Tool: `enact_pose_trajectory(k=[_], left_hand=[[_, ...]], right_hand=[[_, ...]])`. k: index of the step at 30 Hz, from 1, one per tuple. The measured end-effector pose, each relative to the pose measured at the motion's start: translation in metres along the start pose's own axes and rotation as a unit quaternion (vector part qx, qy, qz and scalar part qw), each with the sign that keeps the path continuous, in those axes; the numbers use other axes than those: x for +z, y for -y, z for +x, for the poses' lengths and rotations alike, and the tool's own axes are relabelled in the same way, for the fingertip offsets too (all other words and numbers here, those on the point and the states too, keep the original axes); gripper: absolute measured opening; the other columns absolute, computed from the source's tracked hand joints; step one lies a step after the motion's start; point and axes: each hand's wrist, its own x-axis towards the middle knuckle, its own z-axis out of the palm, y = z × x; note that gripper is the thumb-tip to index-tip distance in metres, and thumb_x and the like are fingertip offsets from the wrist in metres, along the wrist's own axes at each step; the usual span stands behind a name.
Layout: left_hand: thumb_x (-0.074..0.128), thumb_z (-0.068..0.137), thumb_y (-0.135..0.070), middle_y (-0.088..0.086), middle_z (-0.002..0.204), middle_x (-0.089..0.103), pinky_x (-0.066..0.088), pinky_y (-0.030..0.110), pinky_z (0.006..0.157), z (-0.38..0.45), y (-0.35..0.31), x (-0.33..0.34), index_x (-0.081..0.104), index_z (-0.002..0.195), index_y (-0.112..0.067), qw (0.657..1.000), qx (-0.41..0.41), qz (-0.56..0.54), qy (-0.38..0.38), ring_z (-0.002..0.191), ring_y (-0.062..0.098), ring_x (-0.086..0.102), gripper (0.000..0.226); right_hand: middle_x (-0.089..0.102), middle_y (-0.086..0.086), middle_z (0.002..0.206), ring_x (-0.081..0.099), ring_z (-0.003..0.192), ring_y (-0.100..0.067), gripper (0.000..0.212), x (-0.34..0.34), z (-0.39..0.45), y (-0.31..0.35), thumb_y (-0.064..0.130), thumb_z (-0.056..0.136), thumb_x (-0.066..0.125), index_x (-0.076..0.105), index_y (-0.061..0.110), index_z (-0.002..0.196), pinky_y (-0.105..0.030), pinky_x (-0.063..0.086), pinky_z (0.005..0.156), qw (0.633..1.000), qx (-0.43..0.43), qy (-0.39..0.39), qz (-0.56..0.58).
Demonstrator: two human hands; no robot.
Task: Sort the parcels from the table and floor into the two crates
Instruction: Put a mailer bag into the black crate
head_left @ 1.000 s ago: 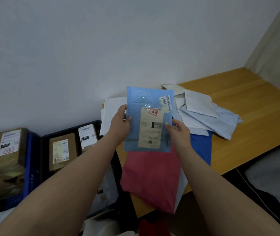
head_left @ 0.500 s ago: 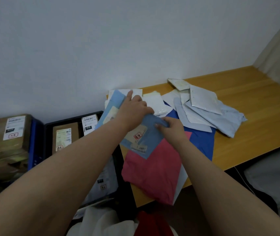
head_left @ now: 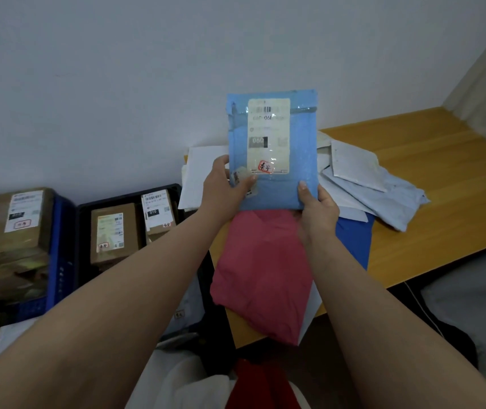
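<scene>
While we look down past both forearms, we see at the far left a blue crate (head_left: 55, 249) stacked with brown cardboard parcels (head_left: 19, 222). Just to its right sits a black crate (head_left: 129, 196) holding two more brown boxes (head_left: 112, 233) with white labels facing up. Right of that stands the wooden table (head_left: 442, 184), its near left end covered by a red mailer (head_left: 262, 270) that overhangs the near edge, with a dark blue mailer (head_left: 354, 240) beside it.

Above the red mailer we hold a light blue padded parcel (head_left: 303, 149) upright, off the table, its white shipping label (head_left: 268, 135) turned toward us. Our left hand (head_left: 221, 187) grips its lower left edge, thumb curled over the front onto a small sticker. Our right hand (head_left: 317, 208) grips the lower right corner, thumb on the front face.

Further right, a loose heap of white and pale blue mailers (head_left: 365, 178) lies on the table, partly hidden behind the raised parcel.
</scene>
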Motion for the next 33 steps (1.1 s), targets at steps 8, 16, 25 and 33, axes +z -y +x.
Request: enact_pose_trajectory(k=[8, 16, 25, 33], left_hand=[[0.076, 0.083, -0.023, 0.008, 0.109, 0.067, 0.055, 0.045, 0.084, -0.005, 0.001, -0.011, 0.052, 0.118, -0.005, 0.998, 0.031, -0.02, -0.051, 0.098, 0.022, 0.066, 0.046], [0.074, 0.084, -0.017, 0.01, 0.106, 0.068, 0.055, 0.047, 0.085, -0.016, 0.029, -0.057, 0.054, 0.115, -0.006, 0.997, 0.002, -0.026, -0.079, 0.097, 0.024, 0.067, 0.039], [0.072, 0.087, -0.02, -0.002, 0.11, 0.063, 0.053, 0.031, 0.085, -0.049, 0.103, -0.181, 0.053, 0.121, -0.01, 0.995, -0.024, 0.045, -0.083, 0.1, 0.016, 0.062, 0.04], [0.067, 0.088, -0.018, 0.013, 0.118, 0.052, 0.044, 0.03, 0.086, -0.104, 0.206, -0.328, 0.048, 0.133, -0.014, 0.976, -0.104, 0.189, -0.008, 0.109, 0.024, 0.053, 0.049]], right_hand=[[0.07, -0.007, 0.09, 0.068, 0.083, -0.02, 0.009, 0.003, -0.005, -0.011, 0.008, 0.087, 0.069, 0.068, 0.007, 0.096, -0.041, 0.058, 0.082, 1.0, 0.014, 0.011, -0.02], [0.07, -0.007, 0.1, 0.066, 0.09, -0.019, 0.022, 0.029, -0.023, -0.041, 0.006, 0.088, 0.067, 0.066, 0.001, 0.109, -0.038, 0.057, 0.083, 0.996, 0.041, 0.054, -0.059], [0.063, -0.007, 0.091, 0.062, 0.086, -0.021, 0.031, 0.101, -0.078, -0.118, -0.005, 0.086, 0.065, 0.05, 0.015, 0.105, -0.035, 0.054, 0.071, 0.957, 0.004, 0.112, -0.267], [0.057, 0.0, 0.107, 0.054, 0.09, -0.014, 0.029, 0.184, -0.171, -0.243, 0.0, 0.084, 0.06, 0.053, 0.023, 0.099, -0.02, 0.042, 0.059, 0.839, -0.016, 0.198, -0.507]])
